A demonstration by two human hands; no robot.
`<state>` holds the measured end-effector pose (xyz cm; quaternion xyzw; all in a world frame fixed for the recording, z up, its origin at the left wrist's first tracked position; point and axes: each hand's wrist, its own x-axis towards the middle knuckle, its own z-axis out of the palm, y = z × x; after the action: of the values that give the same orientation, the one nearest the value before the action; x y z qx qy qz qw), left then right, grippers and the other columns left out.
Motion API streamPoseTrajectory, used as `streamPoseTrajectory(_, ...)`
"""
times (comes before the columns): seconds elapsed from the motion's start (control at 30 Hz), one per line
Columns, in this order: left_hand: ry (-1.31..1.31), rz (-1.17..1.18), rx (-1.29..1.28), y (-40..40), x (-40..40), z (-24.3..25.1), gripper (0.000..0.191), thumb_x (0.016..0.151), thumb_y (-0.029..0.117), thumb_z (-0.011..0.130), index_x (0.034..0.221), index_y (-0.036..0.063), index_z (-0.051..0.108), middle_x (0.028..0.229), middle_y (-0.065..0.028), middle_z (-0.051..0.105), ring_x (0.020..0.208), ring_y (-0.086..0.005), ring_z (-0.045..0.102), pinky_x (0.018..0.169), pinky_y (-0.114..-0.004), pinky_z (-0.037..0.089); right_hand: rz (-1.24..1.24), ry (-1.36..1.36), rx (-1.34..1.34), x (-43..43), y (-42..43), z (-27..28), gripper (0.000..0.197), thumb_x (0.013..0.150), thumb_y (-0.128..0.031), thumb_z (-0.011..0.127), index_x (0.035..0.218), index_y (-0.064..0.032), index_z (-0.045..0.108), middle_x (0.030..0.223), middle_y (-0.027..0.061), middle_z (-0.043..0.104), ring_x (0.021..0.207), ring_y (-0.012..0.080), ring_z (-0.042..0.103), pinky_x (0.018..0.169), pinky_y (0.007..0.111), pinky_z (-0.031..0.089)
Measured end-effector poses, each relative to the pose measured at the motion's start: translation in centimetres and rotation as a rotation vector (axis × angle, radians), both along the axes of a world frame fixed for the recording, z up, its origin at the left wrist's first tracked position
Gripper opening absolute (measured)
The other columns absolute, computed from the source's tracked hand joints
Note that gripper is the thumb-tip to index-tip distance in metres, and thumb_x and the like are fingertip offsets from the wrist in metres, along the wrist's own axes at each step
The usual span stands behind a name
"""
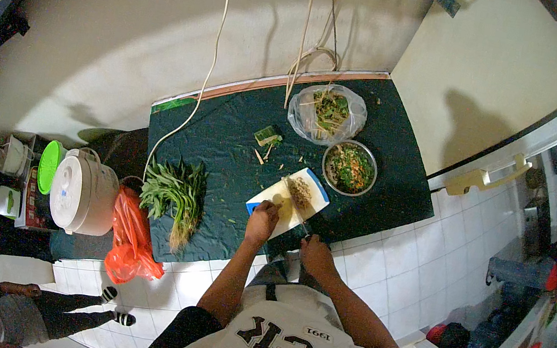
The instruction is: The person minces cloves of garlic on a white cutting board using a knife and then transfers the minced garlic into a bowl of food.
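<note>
A white cutting board (271,196) with blue ends lies aslant near the table's front edge. My right hand (318,256) grips the handle of a kitchen knife (299,208), whose blade crosses the board. Right of the blade is a pile of finely chopped brownish food (301,190). My left hand (263,221) rests at the board's left side, fingers bent down; whether a small piece is under the fingertips is unclear. Just beyond the board's right end stands a steel bowl (323,169) of chopped greens and orange bits.
A clear plastic bag (297,117) of stems and leaves sits behind the bowl. Trimmings (265,137) lie mid-table. Leafy greens with roots (176,191) are at left, beside a red plastic bag (131,238) and white rice cooker (86,194). A cable (217,51) hangs down. Another person (14,315) is lower left.
</note>
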<state>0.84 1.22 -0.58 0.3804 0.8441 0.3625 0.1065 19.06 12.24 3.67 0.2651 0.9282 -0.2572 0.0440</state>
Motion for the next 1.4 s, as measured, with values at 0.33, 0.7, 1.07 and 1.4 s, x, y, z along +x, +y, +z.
streamPoseTrajectory(0.33, 0.068, -0.079, -0.017, -0.6, -0.3, -0.7, 0.029, 0.08, 0.006, 0.057, 0.108, 0.0073, 0.066, 0.1, -0.0153, 0.061, 0.093, -0.0364, 0.06, 0.08, -0.043, 0.05, -0.043, -0.109, -0.1, -2.4, -0.9, 1.5, 0.037, 0.096, -0.031, 0.044, 0.098, 0.0056, 0.047, 0.079, 0.0304, 0.063, 0.074, 0.046, 0.064, 0.065, 0.053, 0.053)
streamPoseTrajectory(0.7, 0.002, -0.038, -0.087, -0.5, -0.4, -0.8, 0.03, 0.081, 0.008, 0.056, 0.109, 0.0117, 0.067, 0.1, -0.0117, 0.061, 0.095, -0.0326, 0.059, 0.079, -0.042, 0.051, 0.122, 0.1, -0.035, -4.4, -0.2, -1.7, 0.03, 0.094, -0.024, 0.05, 0.089, 0.0056, 0.053, 0.079, 0.0257, 0.061, 0.077, 0.0424, 0.063, 0.068, 0.05, 0.051)
streamPoseTrajectory(1.07, 0.044, -0.127, -0.157, -0.5, -0.7, -0.6, 0.033, 0.083, 0.01, 0.054, 0.114, 0.0103, 0.065, 0.106, -0.0154, 0.061, 0.098, -0.0343, 0.059, 0.085, -0.042, 0.05, -0.037, -0.001, -0.051, -5.7, -0.3, -3.4, 0.032, 0.092, -0.025, 0.053, 0.096, 0.0068, 0.053, 0.076, 0.023, 0.063, 0.072, 0.0377, 0.065, 0.061, 0.047, 0.053)
streamPoseTrajectory(1.4, 0.05, -0.112, -0.128, -0.9, -0.8, -0.7, 0.033, 0.076, 0.005, 0.057, 0.108, 0.0072, 0.067, 0.1, -0.0152, 0.062, 0.096, -0.0341, 0.058, 0.082, -0.042, 0.05, 0.03, 0.016, -0.051, -7.1, -0.9, 0.5, 0.031, 0.093, -0.022, 0.048, 0.097, 0.0083, 0.054, 0.079, 0.0226, 0.064, 0.075, 0.0389, 0.065, 0.067, 0.047, 0.054)
